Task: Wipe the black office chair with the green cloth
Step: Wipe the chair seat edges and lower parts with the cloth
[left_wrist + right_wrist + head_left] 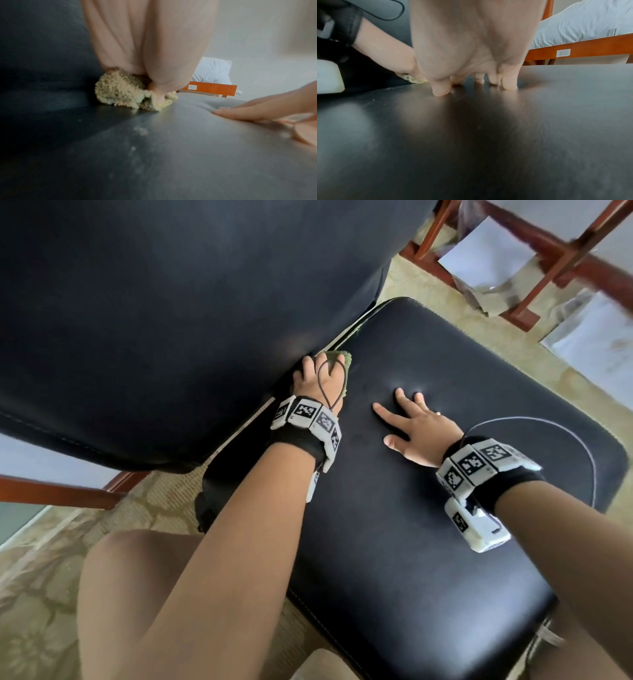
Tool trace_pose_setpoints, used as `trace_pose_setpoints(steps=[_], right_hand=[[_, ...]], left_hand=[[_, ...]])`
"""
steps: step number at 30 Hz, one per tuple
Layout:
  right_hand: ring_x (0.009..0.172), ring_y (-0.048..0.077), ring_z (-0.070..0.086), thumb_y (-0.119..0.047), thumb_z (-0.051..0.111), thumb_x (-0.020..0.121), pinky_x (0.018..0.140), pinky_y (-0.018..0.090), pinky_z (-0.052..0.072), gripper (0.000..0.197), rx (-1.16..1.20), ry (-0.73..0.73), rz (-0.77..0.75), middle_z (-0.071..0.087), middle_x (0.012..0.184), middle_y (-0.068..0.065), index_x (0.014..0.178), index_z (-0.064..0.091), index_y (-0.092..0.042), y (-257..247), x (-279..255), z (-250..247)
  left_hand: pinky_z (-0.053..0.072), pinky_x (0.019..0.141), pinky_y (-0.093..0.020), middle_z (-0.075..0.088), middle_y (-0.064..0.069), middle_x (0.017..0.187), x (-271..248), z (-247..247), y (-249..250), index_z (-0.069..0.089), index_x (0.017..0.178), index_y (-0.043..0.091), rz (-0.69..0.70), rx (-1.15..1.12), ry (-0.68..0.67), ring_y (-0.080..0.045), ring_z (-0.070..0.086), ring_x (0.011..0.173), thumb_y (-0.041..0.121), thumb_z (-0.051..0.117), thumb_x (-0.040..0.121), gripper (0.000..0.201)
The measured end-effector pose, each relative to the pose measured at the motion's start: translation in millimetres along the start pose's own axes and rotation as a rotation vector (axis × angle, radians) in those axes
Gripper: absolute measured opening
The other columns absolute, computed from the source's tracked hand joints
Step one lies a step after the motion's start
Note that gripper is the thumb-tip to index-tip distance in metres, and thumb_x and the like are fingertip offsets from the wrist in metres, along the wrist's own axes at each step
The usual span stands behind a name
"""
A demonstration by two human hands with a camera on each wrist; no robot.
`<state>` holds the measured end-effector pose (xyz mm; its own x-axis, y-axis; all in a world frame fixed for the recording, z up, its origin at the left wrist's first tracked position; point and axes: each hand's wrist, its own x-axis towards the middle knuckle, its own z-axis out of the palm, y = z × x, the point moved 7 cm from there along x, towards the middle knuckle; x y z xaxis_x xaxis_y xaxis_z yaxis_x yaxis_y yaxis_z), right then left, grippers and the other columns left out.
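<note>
Left hand [317, 378] at the crease where seat meets backrest, fingers curled round the cloth [123, 92] and pressing it down onto the seat [428, 508]. Cloth bunched, fluffy, yellow-green, mostly hidden under the fingers from the head view, touching both seat and the foot of the backrest [171, 320]. Right hand [416, 429] just beside, flat on the seat, fingers spread wide and straight, tips dimpling the black padding, holding nothing. Tagged bands with small white cameras on both wrists; thin cable looping over the back of the left hand, another arcing across the seat behind the right wrist. Pale lint specks [141, 131] on the seat near the cloth in the left wrist view. Bare knee [137, 594] at the lower left beside the chair. Patterned beige carpet [51, 594] below. Wooden bed frame [573, 50] with white bedding [582, 24] beyond the seat's far edge.
</note>
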<state>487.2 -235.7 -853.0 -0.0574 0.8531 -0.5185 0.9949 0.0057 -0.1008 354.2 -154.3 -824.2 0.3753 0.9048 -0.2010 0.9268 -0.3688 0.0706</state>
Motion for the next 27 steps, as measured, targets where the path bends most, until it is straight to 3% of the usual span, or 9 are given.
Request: trace_pose_setpoints(steps=[5, 14, 18, 21, 27], right_hand=[[0.145, 0.026, -0.004, -0.045, 0.031, 0.099, 0.110, 0.045, 0.024, 0.056, 0.015, -0.014, 0.008, -0.009, 0.158, -0.004, 0.146, 0.002, -0.045, 0.8, 0.4, -1.5], [0.145, 0.026, -0.001, -0.045, 0.040, 0.096, 0.110, 0.042, 0.027, 0.062, 0.016, -0.040, -0.042, -0.006, 0.158, -0.004, 0.146, 0.003, -0.045, -1.3, -7.9, -14.7], [0.145, 0.025, -0.001, -0.050, 0.048, 0.091, 0.108, 0.053, 0.026, 0.070, 0.006, 0.043, 0.039, -0.006, 0.158, -0.006, 0.146, 0.004, -0.046, 30.0, -6.3, -35.3], [0.144, 0.030, -0.007, -0.056, 0.048, 0.089, 0.107, 0.063, 0.022, 0.073, 0.031, -0.015, 0.129, -0.011, 0.157, -0.006, 0.144, 0.001, -0.050, 51.0, 1.6, -26.1], [0.143, 0.030, -0.003, -0.059, 0.044, 0.089, 0.102, 0.059, 0.030, 0.071, 0.020, 0.000, 0.094, -0.009, 0.157, -0.005, 0.143, 0.000, -0.051, 56.5, 11.5, -17.0]], left_hand=[[0.032, 0.104, -0.046, 0.024, -0.016, 0.150, -5.4, 3.4, -13.1, 0.026, 0.147, 0.013, 0.027, -0.074, 0.051, -0.036, 0.028, 0.131, 0.005, 0.035, 0.095, 0.053], [0.031, 0.105, -0.043, 0.012, -0.014, 0.155, -21.0, 9.6, -22.2, 0.015, 0.150, 0.016, 0.019, 0.013, -0.080, -0.037, 0.019, 0.136, 0.010, 0.040, 0.098, 0.058], [0.033, 0.103, -0.044, 0.017, -0.012, 0.153, 0.8, 7.9, -8.9, 0.016, 0.150, 0.014, 0.022, 0.069, -0.102, -0.037, 0.023, 0.133, 0.015, 0.047, 0.096, 0.062], [0.033, 0.103, -0.044, 0.021, -0.009, 0.151, 18.1, 10.4, -2.5, 0.018, 0.149, 0.013, 0.008, 0.070, -0.131, -0.036, 0.026, 0.130, 0.020, 0.054, 0.094, 0.066], [0.029, 0.106, -0.044, 0.025, -0.009, 0.151, 53.4, 10.5, 10.7, 0.022, 0.147, 0.011, -0.013, 0.000, -0.114, -0.032, 0.029, 0.132, 0.025, 0.044, 0.097, 0.056]])
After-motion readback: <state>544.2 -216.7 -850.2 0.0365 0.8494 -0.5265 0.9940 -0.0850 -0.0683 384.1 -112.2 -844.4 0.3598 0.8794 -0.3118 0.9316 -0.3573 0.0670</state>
